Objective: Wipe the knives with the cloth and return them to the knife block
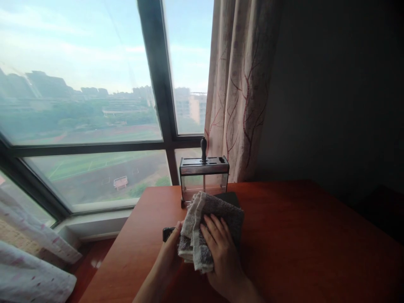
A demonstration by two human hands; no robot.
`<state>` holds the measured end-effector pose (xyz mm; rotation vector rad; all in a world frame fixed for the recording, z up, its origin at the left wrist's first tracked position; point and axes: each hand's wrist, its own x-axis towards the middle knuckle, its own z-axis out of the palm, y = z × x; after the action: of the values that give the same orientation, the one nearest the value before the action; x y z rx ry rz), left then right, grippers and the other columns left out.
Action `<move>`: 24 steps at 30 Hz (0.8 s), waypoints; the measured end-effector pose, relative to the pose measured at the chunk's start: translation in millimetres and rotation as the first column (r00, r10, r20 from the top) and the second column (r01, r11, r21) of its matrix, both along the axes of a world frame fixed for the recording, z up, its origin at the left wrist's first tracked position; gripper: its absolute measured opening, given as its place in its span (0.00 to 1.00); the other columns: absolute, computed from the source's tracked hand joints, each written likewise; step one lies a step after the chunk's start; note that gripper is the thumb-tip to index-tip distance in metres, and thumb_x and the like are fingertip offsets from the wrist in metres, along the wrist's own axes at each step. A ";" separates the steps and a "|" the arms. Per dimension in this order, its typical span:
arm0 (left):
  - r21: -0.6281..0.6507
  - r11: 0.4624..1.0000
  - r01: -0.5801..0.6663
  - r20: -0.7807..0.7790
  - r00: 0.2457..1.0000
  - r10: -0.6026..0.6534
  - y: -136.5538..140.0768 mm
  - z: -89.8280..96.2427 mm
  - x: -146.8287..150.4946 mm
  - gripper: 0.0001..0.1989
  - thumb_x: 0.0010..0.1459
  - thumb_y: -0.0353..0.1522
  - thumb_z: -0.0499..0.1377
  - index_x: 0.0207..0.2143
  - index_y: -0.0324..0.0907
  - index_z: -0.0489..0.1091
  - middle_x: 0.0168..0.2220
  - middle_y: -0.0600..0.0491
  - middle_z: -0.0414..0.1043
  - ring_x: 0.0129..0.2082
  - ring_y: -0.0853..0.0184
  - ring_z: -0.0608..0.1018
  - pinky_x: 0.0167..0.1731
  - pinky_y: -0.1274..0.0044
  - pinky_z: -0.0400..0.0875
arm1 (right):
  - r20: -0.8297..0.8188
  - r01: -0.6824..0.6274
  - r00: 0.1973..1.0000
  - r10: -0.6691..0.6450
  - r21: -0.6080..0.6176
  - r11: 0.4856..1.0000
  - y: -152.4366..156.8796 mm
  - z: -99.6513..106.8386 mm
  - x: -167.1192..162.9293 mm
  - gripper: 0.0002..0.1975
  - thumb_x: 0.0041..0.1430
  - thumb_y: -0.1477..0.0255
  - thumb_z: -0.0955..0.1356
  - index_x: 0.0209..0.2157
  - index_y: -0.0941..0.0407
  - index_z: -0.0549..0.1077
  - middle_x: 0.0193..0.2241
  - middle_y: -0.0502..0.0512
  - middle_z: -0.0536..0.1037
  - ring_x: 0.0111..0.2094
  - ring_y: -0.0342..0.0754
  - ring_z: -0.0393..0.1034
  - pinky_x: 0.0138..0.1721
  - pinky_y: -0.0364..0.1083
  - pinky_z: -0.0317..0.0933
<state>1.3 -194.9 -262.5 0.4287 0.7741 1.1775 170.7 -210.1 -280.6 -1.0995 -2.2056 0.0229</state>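
A folded grey and white towel lies wrapped over a broad dark piece, which shows past the towel's upper right edge. That piece looks like a wide knife blade, though most of it is covered. My left hand grips at the left side, where a black handle end sticks out; its fingers are mostly hidden. My right hand presses the towel from above with its fingers laid over the cloth. Just beyond stands a clear-walled knife block with a slotted top.
From the block's top rises a black handle. The reddish wooden table stretches out to the right. Behind it are a large window and a patterned curtain. Another curtain hangs at the lower left.
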 end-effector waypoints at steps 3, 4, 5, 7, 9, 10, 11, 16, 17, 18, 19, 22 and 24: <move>-0.020 0.998 -0.064 -0.052 0.997 0.063 -2.7 1.8 2.3 0.19 0.52 0.36 0.65 0.45 0.39 0.75 0.37 0.48 0.81 0.42 0.54 0.80 0.46 0.67 0.73 | 0.004 0.022 1.000 -0.022 -0.008 1.000 -2.1 -0.5 -3.8 0.39 0.50 0.71 0.66 0.64 0.58 0.52 0.67 0.59 0.49 0.66 0.63 0.41 0.64 0.64 0.39; 0.003 0.997 -0.081 -0.069 0.994 0.081 -3.3 1.6 2.9 0.18 0.51 0.36 0.65 0.45 0.39 0.75 0.37 0.48 0.81 0.42 0.55 0.80 0.45 0.68 0.73 | 0.002 0.038 0.999 -0.038 -0.014 0.999 -1.6 -0.9 -3.5 0.40 0.49 0.72 0.66 0.64 0.58 0.52 0.67 0.59 0.49 0.65 0.63 0.41 0.64 0.64 0.39; 0.031 0.996 -0.083 -0.087 0.993 0.085 -3.7 1.3 3.6 0.18 0.51 0.35 0.66 0.45 0.40 0.76 0.36 0.48 0.81 0.43 0.55 0.80 0.45 0.69 0.73 | -0.005 0.057 0.998 -0.057 -0.020 0.998 -0.6 -1.5 -2.8 0.40 0.49 0.73 0.66 0.64 0.58 0.52 0.67 0.59 0.49 0.65 0.63 0.42 0.63 0.65 0.40; 0.081 0.996 -0.042 -0.118 0.992 0.052 -4.1 0.7 5.2 0.17 0.50 0.34 0.66 0.43 0.39 0.76 0.37 0.47 0.81 0.43 0.55 0.79 0.46 0.70 0.73 | -0.029 0.096 0.995 -0.097 -0.027 0.995 1.9 -2.3 -0.7 0.40 0.48 0.75 0.66 0.64 0.57 0.52 0.66 0.59 0.49 0.65 0.64 0.43 0.62 0.66 0.41; 0.098 0.995 0.007 -0.135 0.991 0.007 -4.2 0.6 7.0 0.17 0.49 0.33 0.67 0.42 0.38 0.77 0.38 0.46 0.81 0.44 0.54 0.79 0.45 0.69 0.73 | -0.051 0.117 0.992 -0.118 -0.028 0.993 4.2 -2.7 1.1 0.39 0.48 0.75 0.66 0.63 0.57 0.54 0.66 0.60 0.49 0.65 0.64 0.44 0.62 0.66 0.43; 0.093 0.996 0.013 -0.136 0.991 0.000 -4.1 0.8 7.9 0.17 0.49 0.34 0.67 0.42 0.38 0.77 0.38 0.46 0.81 0.43 0.54 0.79 0.45 0.69 0.73 | -0.055 0.119 0.991 -0.120 -0.028 0.993 4.9 -2.7 1.7 0.39 0.48 0.75 0.66 0.63 0.57 0.54 0.66 0.60 0.50 0.64 0.64 0.44 0.61 0.67 0.43; 0.080 0.997 0.001 -0.131 0.991 0.010 -3.9 1.0 8.6 0.17 0.49 0.34 0.67 0.42 0.38 0.77 0.38 0.46 0.81 0.43 0.54 0.80 0.44 0.68 0.74 | -0.054 0.115 0.992 -0.116 -0.028 0.993 5.2 -2.6 2.0 0.38 0.48 0.74 0.66 0.63 0.57 0.54 0.66 0.60 0.50 0.65 0.64 0.44 0.61 0.67 0.43; -0.036 0.994 -0.103 -0.085 0.991 0.099 -0.8 2.0 7.3 0.14 0.52 0.35 0.65 0.40 0.37 0.76 0.38 0.45 0.81 0.40 0.56 0.81 0.42 0.68 0.75 | -0.024 0.052 0.998 -0.053 -0.032 0.998 3.1 -2.0 0.1 0.37 0.49 0.74 0.65 0.62 0.57 0.56 0.66 0.58 0.51 0.65 0.62 0.43 0.63 0.65 0.41; -0.054 0.993 -0.105 -0.072 0.992 0.101 0.1 2.4 6.3 0.14 0.53 0.35 0.64 0.40 0.37 0.76 0.38 0.45 0.81 0.40 0.55 0.81 0.41 0.68 0.75 | -0.018 0.034 0.999 -0.035 -0.035 0.999 2.4 -2.0 -0.5 0.37 0.49 0.74 0.65 0.62 0.57 0.56 0.66 0.58 0.51 0.65 0.62 0.44 0.63 0.65 0.41; -0.066 0.992 -0.104 -0.056 0.993 0.100 0.8 3.0 5.3 0.14 0.53 0.36 0.64 0.41 0.37 0.75 0.38 0.45 0.81 0.39 0.55 0.81 0.41 0.68 0.75 | -0.012 0.017 1.000 -0.017 -0.039 0.999 1.7 -2.0 -1.0 0.37 0.49 0.73 0.65 0.62 0.57 0.56 0.66 0.57 0.52 0.65 0.62 0.44 0.64 0.64 0.40; -0.071 0.992 -0.103 -0.041 0.994 0.100 1.2 3.8 4.5 0.15 0.53 0.36 0.63 0.41 0.37 0.75 0.38 0.45 0.80 0.39 0.55 0.81 0.41 0.67 0.76 | -0.007 0.002 1.000 -0.002 -0.043 0.999 1.2 -2.0 -1.4 0.37 0.49 0.73 0.65 0.62 0.57 0.56 0.66 0.57 0.52 0.65 0.61 0.44 0.64 0.64 0.40; -0.057 0.990 -0.127 -0.039 0.991 0.125 -0.1 7.5 4.9 0.16 0.53 0.35 0.64 0.42 0.36 0.75 0.38 0.45 0.81 0.40 0.55 0.81 0.42 0.68 0.75 | -0.009 -0.022 1.000 0.022 -0.042 0.999 0.7 -1.7 -1.4 0.38 0.49 0.73 0.66 0.63 0.57 0.55 0.66 0.57 0.52 0.65 0.61 0.44 0.64 0.64 0.40; -0.016 0.989 -0.144 -0.077 0.987 0.143 -3.0 10.6 7.7 0.16 0.52 0.35 0.64 0.42 0.36 0.75 0.37 0.45 0.81 0.40 0.55 0.81 0.42 0.69 0.74 | -0.031 -0.018 0.999 0.017 -0.041 0.999 1.7 -1.5 0.0 0.38 0.49 0.73 0.65 0.63 0.57 0.54 0.66 0.58 0.51 0.65 0.62 0.44 0.63 0.64 0.41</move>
<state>9.0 -197.9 -251.9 0.4069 0.8941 1.2918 170.7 -208.4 -282.1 -1.0953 -2.1959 0.0923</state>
